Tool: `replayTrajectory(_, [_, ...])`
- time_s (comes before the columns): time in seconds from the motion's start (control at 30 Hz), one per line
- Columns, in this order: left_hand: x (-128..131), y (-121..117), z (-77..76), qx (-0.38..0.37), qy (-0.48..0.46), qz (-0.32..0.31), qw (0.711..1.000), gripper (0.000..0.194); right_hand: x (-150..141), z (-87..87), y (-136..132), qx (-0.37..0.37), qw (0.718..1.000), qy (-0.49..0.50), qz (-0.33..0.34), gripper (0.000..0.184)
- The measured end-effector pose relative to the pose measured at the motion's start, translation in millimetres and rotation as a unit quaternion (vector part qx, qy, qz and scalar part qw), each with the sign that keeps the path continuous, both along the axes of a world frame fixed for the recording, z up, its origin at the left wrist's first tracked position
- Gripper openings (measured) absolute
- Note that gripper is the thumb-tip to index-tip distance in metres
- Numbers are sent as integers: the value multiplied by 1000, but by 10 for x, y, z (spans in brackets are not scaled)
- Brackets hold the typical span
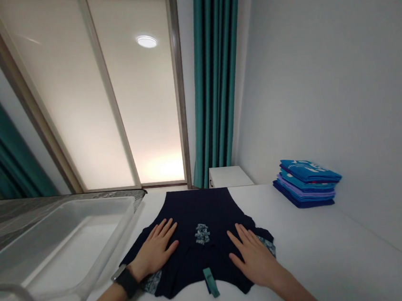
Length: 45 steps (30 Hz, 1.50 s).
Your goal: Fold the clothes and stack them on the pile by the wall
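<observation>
Has the navy garment [199, 203] flat on the white table [305, 254], left of the folded stack [307, 182], beneath and ahead of left hand [156, 253] and right hand [255, 259], long axis running forward; touches it with both, neither nearer to it, the right closer to the folded stack; holds both palm-down, fingers spread, angled forward and inward.

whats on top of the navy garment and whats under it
The left hand and right hand rest on the navy garment. White surface shows around it; whatever the fabric covers can't be seen.
</observation>
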State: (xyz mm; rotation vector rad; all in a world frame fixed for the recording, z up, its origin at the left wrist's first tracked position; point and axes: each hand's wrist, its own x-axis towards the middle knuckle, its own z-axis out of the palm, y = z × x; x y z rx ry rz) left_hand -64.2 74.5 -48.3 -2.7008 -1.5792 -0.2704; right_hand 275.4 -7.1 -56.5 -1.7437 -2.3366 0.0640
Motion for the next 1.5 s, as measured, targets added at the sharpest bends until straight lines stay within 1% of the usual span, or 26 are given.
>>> replayTrajectory(0.07, [62, -33, 25, -7, 16, 17, 1000, 55, -7, 51, 15, 1, 1000, -13, -5, 58])
replayTrajectory(0.17, [241, -87, 53, -14, 22, 43, 999, 55, -17, 209, 120, 17, 999, -28, 7, 51])
replayTrajectory(0.23, [372, -106, 49, -11, 9, 38, 999, 57, -75, 300, 235, 27, 999, -27, 18, 48])
replayTrajectory(0.3, [474, -95, 29, -4, 0, 27, 1000, 58, -176, 329, 369, 17, 999, -16, 38, 50])
replayTrajectory(0.4, [541, 6, -2, 1, 6, 17, 1000, 57, -317, 250, 574, -34, 998, 0, 61, 54])
replayTrajectory(0.47, [543, 121, -10, 0, 9, 8, 1000, 57, -352, 170, 706, -60, 997, -1, 54, 56])
replayTrajectory(0.57, [539, 283, -11, 0, 10, 0, 1000, 56, -322, 94, 870, -62, 997, -10, 43, 59])
replayTrajectory(0.67, [560, 339, -19, 3, 14, 17, 1000, 56, -274, 75, 942, -48, 997, -19, 55, 59])
replayTrajectory(0.73, [574, 314, -32, 8, 13, 25, 1000, 56, -260, 73, 934, -40, 997, -22, 59, 59])
replayTrajectory(0.83, [580, 249, -42, 13, 5, 19, 1000, 57, -256, 81, 879, -41, 997, -24, 56, 60])
replayTrajectory(1.0, [583, 157, 6, 1, 3, 22, 1000, 56, -274, 99, 756, -56, 997, -22, 42, 60])
replayTrajectory(1.13, [582, 21, 35, -3, 10, 28, 1000, 56, -296, 77, 627, -41, 999, -12, 26, 60])
replayTrajectory(1.27, [574, -105, 21, -1, 8, 28, 1000, 56, -305, 80, 541, -37, 999, -4, 30, 58])
replayTrajectory(1.4, [569, -125, 33, -11, 6, 37, 999, 56, -271, 115, 512, -30, 999, 11, 43, 56])
replayTrajectory(1.5, [554, -105, 61, -22, 2, 31, 999, 55, -176, 113, 505, 6, 997, 53, 58, 48])
